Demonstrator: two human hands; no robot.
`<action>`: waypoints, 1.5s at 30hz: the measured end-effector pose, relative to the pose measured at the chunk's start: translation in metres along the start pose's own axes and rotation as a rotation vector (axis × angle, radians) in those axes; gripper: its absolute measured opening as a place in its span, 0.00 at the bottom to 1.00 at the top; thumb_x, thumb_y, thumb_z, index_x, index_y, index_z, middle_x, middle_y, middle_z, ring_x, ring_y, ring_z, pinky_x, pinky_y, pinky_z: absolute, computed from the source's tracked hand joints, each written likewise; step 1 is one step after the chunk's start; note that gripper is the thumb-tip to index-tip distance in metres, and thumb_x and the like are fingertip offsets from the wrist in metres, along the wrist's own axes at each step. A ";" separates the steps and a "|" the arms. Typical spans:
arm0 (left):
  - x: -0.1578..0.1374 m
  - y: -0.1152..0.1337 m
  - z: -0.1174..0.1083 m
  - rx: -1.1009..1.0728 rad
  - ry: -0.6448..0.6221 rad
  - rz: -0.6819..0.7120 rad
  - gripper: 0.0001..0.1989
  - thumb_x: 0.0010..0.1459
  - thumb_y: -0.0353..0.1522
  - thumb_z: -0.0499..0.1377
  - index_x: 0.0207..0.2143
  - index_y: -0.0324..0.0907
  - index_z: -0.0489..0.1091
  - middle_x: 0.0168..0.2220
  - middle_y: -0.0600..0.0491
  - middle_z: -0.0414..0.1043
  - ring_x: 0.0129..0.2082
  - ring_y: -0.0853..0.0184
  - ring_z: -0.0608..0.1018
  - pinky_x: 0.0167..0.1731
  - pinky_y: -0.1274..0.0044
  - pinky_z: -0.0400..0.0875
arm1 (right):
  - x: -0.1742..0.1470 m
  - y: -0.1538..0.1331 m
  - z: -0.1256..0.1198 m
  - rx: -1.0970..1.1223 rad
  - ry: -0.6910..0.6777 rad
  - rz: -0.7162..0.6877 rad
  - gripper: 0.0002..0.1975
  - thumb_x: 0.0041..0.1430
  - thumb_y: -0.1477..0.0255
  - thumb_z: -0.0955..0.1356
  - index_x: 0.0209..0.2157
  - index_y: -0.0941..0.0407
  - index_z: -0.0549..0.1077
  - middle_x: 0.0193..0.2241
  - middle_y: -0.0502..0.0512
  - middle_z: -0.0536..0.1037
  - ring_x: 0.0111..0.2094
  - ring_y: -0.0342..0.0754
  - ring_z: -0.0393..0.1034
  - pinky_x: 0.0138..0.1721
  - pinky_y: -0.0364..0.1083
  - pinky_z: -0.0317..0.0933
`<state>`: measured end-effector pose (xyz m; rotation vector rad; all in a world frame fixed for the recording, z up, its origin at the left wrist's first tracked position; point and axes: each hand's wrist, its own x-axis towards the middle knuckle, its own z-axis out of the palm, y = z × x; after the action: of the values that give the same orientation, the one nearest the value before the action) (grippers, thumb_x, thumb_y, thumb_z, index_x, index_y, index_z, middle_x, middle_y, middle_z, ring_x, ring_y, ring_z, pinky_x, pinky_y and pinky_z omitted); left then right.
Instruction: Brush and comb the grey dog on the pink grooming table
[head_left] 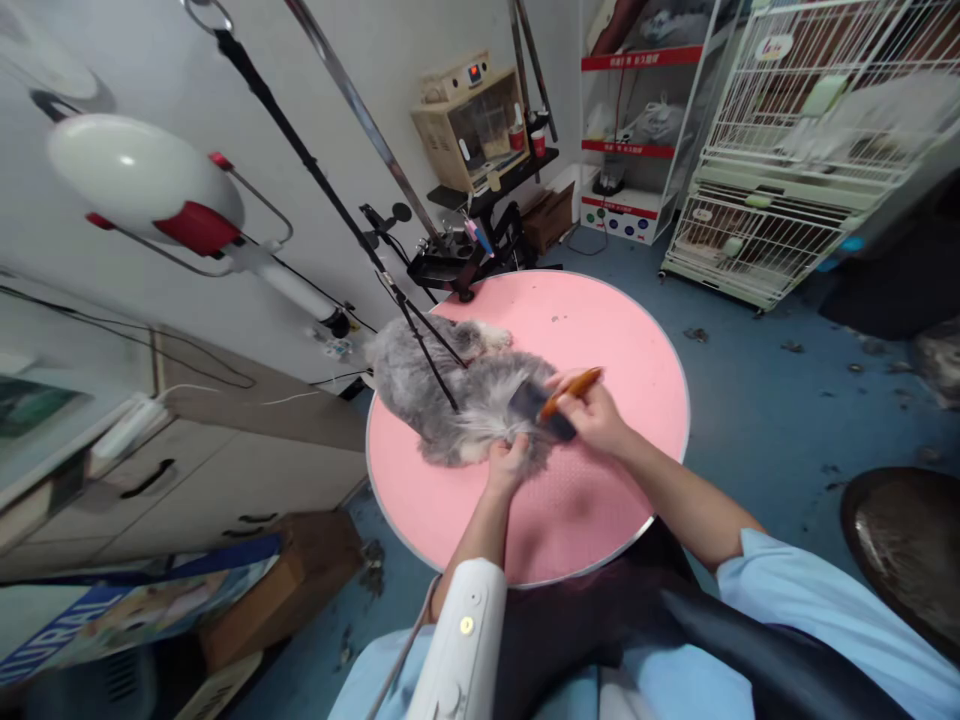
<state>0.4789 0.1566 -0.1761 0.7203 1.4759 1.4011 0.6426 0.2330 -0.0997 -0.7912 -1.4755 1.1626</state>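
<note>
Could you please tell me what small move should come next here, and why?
Perhaps draw the brush lightly through the gray fur: the right hand holds its orange handle, its dark head is at that fur, and the left hand touches fur nearby.

Left forearm [480, 535]: reaches forward and slightly inward
Left hand [508, 464]: closed, thumb uppermost, fingers mostly hidden
Right forearm [682, 492]: slants inward from the right
Right hand [592, 417]: curled in a grip, a little ahead of the left
</note>
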 end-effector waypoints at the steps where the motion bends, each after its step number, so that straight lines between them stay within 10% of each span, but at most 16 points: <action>1: -0.001 -0.001 -0.002 0.032 -0.012 0.010 0.20 0.39 0.45 0.72 0.26 0.37 0.77 0.25 0.49 0.78 0.24 0.65 0.77 0.29 0.74 0.73 | 0.003 -0.001 0.001 -0.019 -0.098 0.017 0.16 0.60 0.55 0.69 0.39 0.53 0.73 0.38 0.57 0.79 0.38 0.51 0.75 0.40 0.51 0.71; 6: -0.001 0.002 -0.007 0.108 -0.006 0.106 0.17 0.39 0.43 0.71 0.24 0.39 0.74 0.25 0.51 0.77 0.27 0.66 0.76 0.33 0.75 0.72 | 0.020 -0.005 0.005 -0.067 0.070 -0.010 0.17 0.62 0.55 0.67 0.41 0.54 0.71 0.40 0.58 0.79 0.37 0.50 0.75 0.39 0.50 0.69; 10: -0.001 0.004 -0.006 0.158 -0.073 0.092 0.16 0.41 0.41 0.70 0.23 0.40 0.72 0.22 0.54 0.72 0.24 0.69 0.72 0.28 0.77 0.67 | 0.029 -0.011 0.008 -0.112 -0.320 -0.024 0.14 0.59 0.58 0.70 0.39 0.55 0.73 0.34 0.55 0.79 0.33 0.49 0.74 0.36 0.49 0.68; 14: -0.003 0.006 -0.003 0.142 0.002 0.093 0.16 0.40 0.39 0.70 0.20 0.41 0.67 0.19 0.58 0.66 0.21 0.72 0.67 0.26 0.79 0.63 | 0.033 -0.017 0.010 -0.127 0.020 -0.005 0.14 0.62 0.58 0.67 0.41 0.55 0.72 0.36 0.56 0.79 0.31 0.49 0.73 0.34 0.48 0.67; 18: -0.006 0.011 0.002 0.144 -0.032 0.063 0.15 0.39 0.35 0.71 0.18 0.41 0.66 0.18 0.58 0.64 0.22 0.71 0.66 0.26 0.79 0.62 | 0.029 -0.022 0.012 -0.148 -0.252 -0.017 0.13 0.59 0.60 0.70 0.38 0.54 0.73 0.34 0.55 0.80 0.32 0.49 0.74 0.35 0.48 0.67; 22: -0.008 0.014 0.006 0.153 0.004 0.109 0.15 0.38 0.33 0.71 0.16 0.41 0.66 0.17 0.59 0.63 0.21 0.73 0.63 0.24 0.80 0.58 | 0.026 -0.025 0.016 -0.178 -0.049 0.026 0.13 0.60 0.60 0.69 0.40 0.54 0.74 0.32 0.55 0.79 0.31 0.50 0.73 0.34 0.49 0.67; 26: -0.006 0.009 -0.001 0.147 -0.011 0.044 0.12 0.38 0.34 0.72 0.22 0.40 0.73 0.21 0.55 0.71 0.22 0.70 0.68 0.25 0.79 0.62 | 0.017 -0.017 0.013 -0.128 -0.166 0.034 0.13 0.57 0.61 0.71 0.40 0.54 0.75 0.33 0.55 0.80 0.30 0.48 0.73 0.34 0.48 0.68; 33: 0.013 0.007 -0.012 -0.275 0.042 -0.203 0.31 0.37 0.56 0.71 0.28 0.38 0.73 0.30 0.46 0.79 0.30 0.64 0.81 0.34 0.75 0.73 | -0.005 0.009 -0.042 -0.124 0.255 0.145 0.19 0.58 0.54 0.71 0.38 0.56 0.74 0.33 0.57 0.80 0.30 0.50 0.73 0.32 0.49 0.69; 38: 0.015 0.012 0.005 -0.330 0.075 -0.250 0.30 0.40 0.55 0.71 0.26 0.37 0.71 0.24 0.49 0.76 0.25 0.68 0.78 0.31 0.77 0.72 | -0.019 0.002 -0.025 -0.105 0.494 0.033 0.17 0.62 0.55 0.68 0.42 0.54 0.70 0.45 0.63 0.79 0.39 0.53 0.76 0.39 0.52 0.71; 43: 0.015 0.013 0.009 -0.431 0.121 -0.220 0.28 0.39 0.53 0.73 0.28 0.38 0.73 0.26 0.52 0.77 0.24 0.70 0.77 0.28 0.79 0.68 | -0.006 0.003 0.002 -0.042 0.107 0.141 0.18 0.59 0.53 0.70 0.37 0.55 0.72 0.35 0.57 0.79 0.34 0.51 0.74 0.36 0.50 0.71; 45: 0.016 0.014 0.007 -0.424 0.110 -0.255 0.28 0.40 0.54 0.72 0.25 0.38 0.72 0.24 0.51 0.76 0.24 0.69 0.77 0.29 0.78 0.69 | 0.006 0.005 -0.004 -0.020 0.186 0.184 0.20 0.58 0.51 0.70 0.37 0.55 0.72 0.33 0.56 0.78 0.31 0.49 0.73 0.34 0.49 0.69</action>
<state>0.4767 0.1763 -0.1656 0.1855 1.2415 1.5026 0.6443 0.2412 -0.1021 -1.0381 -1.2831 1.1765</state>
